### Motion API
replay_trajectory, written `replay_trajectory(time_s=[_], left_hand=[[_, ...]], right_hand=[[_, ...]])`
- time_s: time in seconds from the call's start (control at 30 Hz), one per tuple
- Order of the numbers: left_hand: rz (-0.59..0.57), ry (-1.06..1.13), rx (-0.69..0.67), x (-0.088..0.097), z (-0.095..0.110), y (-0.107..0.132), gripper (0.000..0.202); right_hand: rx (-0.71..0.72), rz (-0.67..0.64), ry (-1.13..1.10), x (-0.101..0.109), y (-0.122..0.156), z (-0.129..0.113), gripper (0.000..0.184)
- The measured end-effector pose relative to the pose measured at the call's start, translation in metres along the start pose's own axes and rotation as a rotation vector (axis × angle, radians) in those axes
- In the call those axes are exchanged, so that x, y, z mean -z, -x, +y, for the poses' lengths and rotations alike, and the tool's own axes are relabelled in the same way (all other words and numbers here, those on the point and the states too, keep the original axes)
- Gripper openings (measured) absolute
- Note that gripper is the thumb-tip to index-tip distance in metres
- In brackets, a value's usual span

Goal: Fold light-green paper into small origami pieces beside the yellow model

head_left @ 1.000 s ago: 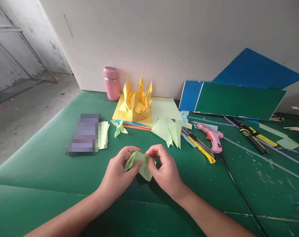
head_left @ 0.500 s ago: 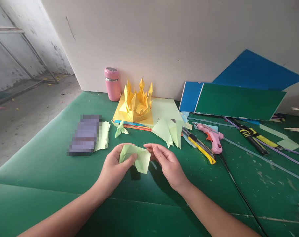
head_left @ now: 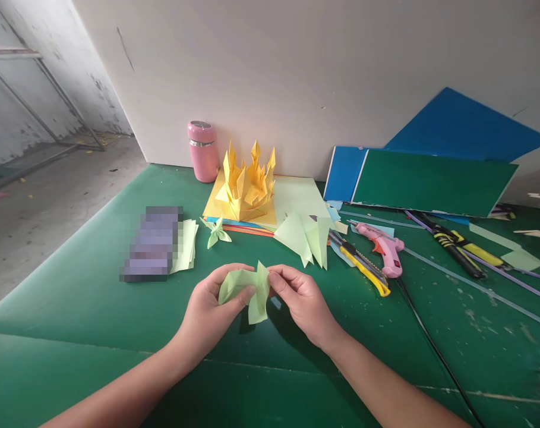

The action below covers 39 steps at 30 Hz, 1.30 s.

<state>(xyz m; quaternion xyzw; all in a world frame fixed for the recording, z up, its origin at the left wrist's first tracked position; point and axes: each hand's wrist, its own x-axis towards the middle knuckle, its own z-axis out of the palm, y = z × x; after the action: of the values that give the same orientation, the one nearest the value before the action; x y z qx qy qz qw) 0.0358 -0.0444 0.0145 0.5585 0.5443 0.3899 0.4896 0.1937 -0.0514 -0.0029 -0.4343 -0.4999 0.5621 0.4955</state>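
A piece of light green paper (head_left: 259, 291), creased and partly folded, is held up just above the green table. My left hand (head_left: 211, 306) grips its left part, with the thumb across the front and the fingers behind. At the paper's right edge, my right hand (head_left: 303, 297) pinches it between thumb and fingers. Beyond the hands lie a small folded green paper flower (head_left: 217, 232) and some folded green paper pieces (head_left: 296, 238). A yellow folded-paper crown (head_left: 245, 193) stands behind them on a stack of coloured sheets (head_left: 300, 193).
On the right lie a yellow utility knife (head_left: 363, 267), a pink glue gun (head_left: 385, 249) with its black cord, and black-yellow tools (head_left: 457, 249). A blurred purple object (head_left: 151, 244) rests beside green slips (head_left: 185, 246) on the left. A pink flask (head_left: 203, 154) stands by the wall.
My right hand has closed on the paper's right edge, where it was apart from it before. The paper's right part now bends upright into a fold. The left hand keeps its hold.
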Motion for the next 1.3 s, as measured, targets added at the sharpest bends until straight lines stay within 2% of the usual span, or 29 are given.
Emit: replay_trajectory(time_s=[0.23,0.43,0.53,0.7,0.83,1.0,1.13,1.3], left_hand=[[-0.03,-0.048,0.024,-0.002,0.002,0.004,0.027],[-0.271,0.262,0.165,0.004,0.005,0.005,0.045],[-0.331,0.322,0.212,0.008,0.003,0.001,0.047],[-0.225,0.152,0.193,0.005,0.001,-0.003,0.042],[-0.166,0.115,0.175,0.001,-0.002,-0.004,0.038],[-0.096,0.305,0.225,0.003,0.001,-0.004,0.039],[-0.086,0.454,0.303,0.006,0.003,-0.005,0.039],[-0.094,0.54,0.347,0.006,0.001,-0.004,0.036]], right_hand=[[0.028,0.084,0.148,0.0,0.001,0.005,0.033],[0.075,0.134,0.262,0.001,0.002,0.003,0.027],[0.141,0.127,0.381,0.001,0.003,0.001,0.025],[0.255,0.032,0.543,-0.002,0.006,0.0,0.025],[0.257,0.027,0.56,-0.002,0.006,0.002,0.022],[0.145,0.025,0.426,-0.001,0.005,0.002,0.021],[0.092,0.038,0.361,-0.001,0.005,0.002,0.026],[0.05,0.066,0.28,-0.001,0.003,0.001,0.031]])
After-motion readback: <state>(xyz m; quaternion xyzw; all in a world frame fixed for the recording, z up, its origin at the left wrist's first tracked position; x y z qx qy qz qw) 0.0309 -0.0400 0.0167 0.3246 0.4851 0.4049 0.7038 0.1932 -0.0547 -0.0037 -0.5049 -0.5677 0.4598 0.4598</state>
